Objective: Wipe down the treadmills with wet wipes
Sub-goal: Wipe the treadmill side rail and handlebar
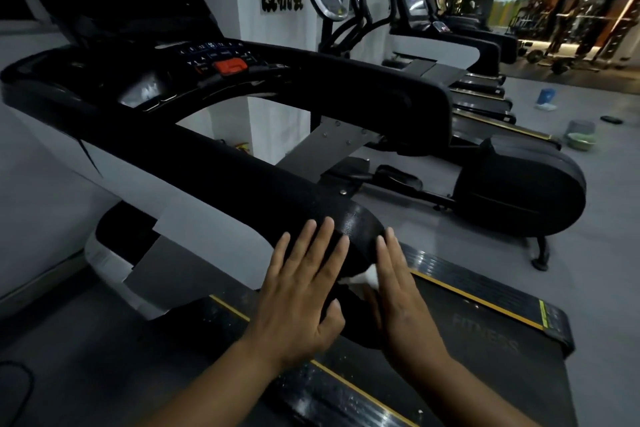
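A black treadmill (242, 87) fills the view, with its console and a red stop button (230, 66) at upper centre. Its thick black handrail (221, 177) runs down toward me and ends in a rounded tip. My left hand (301, 291) lies flat on the top of that rail end, fingers spread. My right hand (394, 288) presses against the rail's right side, with a white wet wipe (363, 277) held under its fingers against the rail. Only a small corner of the wipe shows. The belt deck (485, 326) lies below.
A black elliptical trainer (512, 187) stands just right of the treadmill. More treadmills (478, 45) line up behind it. On the grey floor at right stand a green-lidded container (581, 139) and a blue packet (546, 99). A white wall runs along the left.
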`<action>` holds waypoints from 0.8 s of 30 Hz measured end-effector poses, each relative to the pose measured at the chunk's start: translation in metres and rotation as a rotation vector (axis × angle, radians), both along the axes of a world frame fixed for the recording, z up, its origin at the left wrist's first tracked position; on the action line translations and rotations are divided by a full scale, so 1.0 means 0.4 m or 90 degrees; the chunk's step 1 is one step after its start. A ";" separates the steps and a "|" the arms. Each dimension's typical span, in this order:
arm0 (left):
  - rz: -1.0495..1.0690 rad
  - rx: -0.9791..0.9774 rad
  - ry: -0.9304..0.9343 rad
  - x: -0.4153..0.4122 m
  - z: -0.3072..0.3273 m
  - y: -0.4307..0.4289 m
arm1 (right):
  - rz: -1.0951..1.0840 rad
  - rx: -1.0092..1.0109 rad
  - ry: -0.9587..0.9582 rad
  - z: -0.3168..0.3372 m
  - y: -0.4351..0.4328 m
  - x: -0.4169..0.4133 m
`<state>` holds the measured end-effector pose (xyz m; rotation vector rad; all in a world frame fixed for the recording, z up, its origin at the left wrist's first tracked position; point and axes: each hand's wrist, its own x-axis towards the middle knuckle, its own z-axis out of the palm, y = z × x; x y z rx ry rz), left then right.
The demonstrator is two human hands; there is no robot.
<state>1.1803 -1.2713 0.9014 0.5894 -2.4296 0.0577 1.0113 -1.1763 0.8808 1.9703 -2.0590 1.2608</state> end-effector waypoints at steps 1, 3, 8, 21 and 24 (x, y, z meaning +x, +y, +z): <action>-0.010 -0.004 -0.002 -0.002 -0.015 0.013 | -0.007 0.010 0.010 -0.010 0.018 -0.016; -0.028 -0.008 -0.001 -0.013 -0.041 0.040 | -0.045 0.003 0.066 -0.025 0.042 -0.039; -0.070 -0.011 -0.005 -0.081 -0.082 0.123 | -0.118 0.025 0.185 -0.041 0.121 -0.103; -0.147 0.046 -0.098 -0.542 -0.111 0.524 | -0.308 0.114 0.168 -0.118 0.673 -0.481; -0.173 0.054 -0.123 -0.668 -0.142 0.659 | -0.343 0.117 0.145 -0.155 0.841 -0.579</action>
